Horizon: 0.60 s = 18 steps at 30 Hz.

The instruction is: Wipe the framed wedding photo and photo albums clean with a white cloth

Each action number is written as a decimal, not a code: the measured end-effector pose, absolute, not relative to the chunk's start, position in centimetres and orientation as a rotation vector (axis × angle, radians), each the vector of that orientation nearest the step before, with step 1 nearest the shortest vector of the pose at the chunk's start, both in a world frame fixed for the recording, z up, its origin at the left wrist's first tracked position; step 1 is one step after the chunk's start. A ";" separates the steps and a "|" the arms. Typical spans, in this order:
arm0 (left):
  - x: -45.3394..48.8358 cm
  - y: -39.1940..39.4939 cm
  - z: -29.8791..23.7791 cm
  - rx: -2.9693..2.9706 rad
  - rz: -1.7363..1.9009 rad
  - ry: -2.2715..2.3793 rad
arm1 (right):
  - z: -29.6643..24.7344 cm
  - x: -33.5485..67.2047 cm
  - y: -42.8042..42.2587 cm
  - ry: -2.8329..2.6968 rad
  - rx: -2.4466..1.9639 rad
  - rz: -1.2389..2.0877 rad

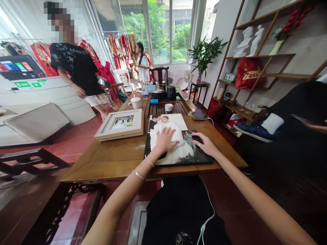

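A wedding photo panel (pixel 201 157) with dark edges lies flat near the front edge of the wooden table. On top of it, my left hand (pixel 165 139) presses a bunched white fluffy cloth (pixel 179 136), its fingers curved over the material. Part of the picture is covered by the hand and cloth. My right hand (pixel 207 145) rests at the panel's right side, fingers apart, touching the panel and holding nothing. A light wood picture frame (pixel 103 131) with a small photo lies to the left of the panel.
Beyond the panel stand a small white cup (pixel 169 107), a lidded white cup (pixel 134 102), a black pot (pixel 171 92) and a phone (pixel 200 114) on a cable. One person (pixel 76 68) stands at left; another person (pixel 293 129) sits at right. Shelves (pixel 278 56) line the right wall.
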<state>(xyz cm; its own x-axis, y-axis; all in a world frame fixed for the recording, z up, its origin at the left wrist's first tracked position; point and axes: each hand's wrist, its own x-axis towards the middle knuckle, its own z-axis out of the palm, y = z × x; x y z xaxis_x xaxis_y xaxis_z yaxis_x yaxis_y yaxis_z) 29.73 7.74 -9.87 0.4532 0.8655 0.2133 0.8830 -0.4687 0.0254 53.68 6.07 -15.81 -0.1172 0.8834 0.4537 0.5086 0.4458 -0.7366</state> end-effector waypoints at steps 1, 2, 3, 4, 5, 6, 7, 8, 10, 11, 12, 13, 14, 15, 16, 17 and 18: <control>30.1 7.6 -10.0 -2.595 -0.310 -1.567 | -15.8 53.7 6.1 -1.771 -1.192 0.510; 30.4 7.3 -10.1 -2.598 -0.316 -1.556 | -15.9 53.7 6.1 -1.770 -1.189 0.512; 30.7 6.9 -10.1 -2.611 -0.319 -1.537 | -15.9 53.7 6.2 -1.769 -1.189 0.511; 30.9 6.4 -10.1 -2.631 -0.321 -1.513 | -15.9 53.7 6.2 -1.766 -1.193 0.509; 31.1 5.8 -10.1 -2.655 -0.322 -1.488 | -16.0 53.8 6.3 -1.763 -1.198 0.505; 31.3 5.1 -10.1 -2.680 -0.323 -1.466 | -16.0 53.8 6.3 -1.761 -1.202 0.503; 31.4 4.3 -10.1 -2.701 -0.326 -1.450 | -16.0 53.8 6.3 -1.760 -1.204 0.503; 31.4 3.5 -10.1 -2.720 -0.335 -1.439 | -16.0 53.9 6.3 -1.759 -1.201 0.505; 31.6 1.4 -10.4 -2.754 -0.369 -1.411 | -16.1 53.9 6.3 -1.757 -1.185 0.513; 31.6 0.3 -10.6 -2.772 -0.389 -1.390 | -16.1 53.9 6.3 -1.755 -1.173 0.518; 31.7 -0.8 -10.9 -2.791 -0.409 -1.366 | -16.1 54.0 6.3 -1.752 -1.159 0.524; 31.7 -1.9 -11.1 -2.807 -0.426 -1.341 | -16.2 54.0 6.3 -1.749 -1.145 0.531; 31.8 -2.9 -11.4 -2.819 -0.440 -1.322 | -16.2 54.0 6.3 -1.749 -1.131 0.539; 31.9 -3.7 -11.6 -2.826 -0.450 -1.313 | -16.2 54.0 6.3 -1.750 -1.121 0.547; 31.9 -4.3 -11.7 -2.826 -0.458 -1.317 | -16.2 54.0 6.4 -1.752 -1.115 0.550; 32.0 -4.7 -11.7 -2.822 -0.463 -1.331 | -16.2 54.0 6.4 -1.755 -1.114 0.549; 32.0 -4.8 -11.7 -2.814 -0.465 -1.354 | -16.2 54.0 6.3 -1.756 -1.116 0.544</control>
<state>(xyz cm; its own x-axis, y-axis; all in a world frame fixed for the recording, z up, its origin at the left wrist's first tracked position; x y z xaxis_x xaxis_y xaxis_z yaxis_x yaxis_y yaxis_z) 32.00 -4.80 -11.72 0.5888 0.7668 0.2555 0.7621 -0.6320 0.1406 54.02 6.35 -16.21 -0.1311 0.8675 0.4799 0.4443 0.4842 -0.7538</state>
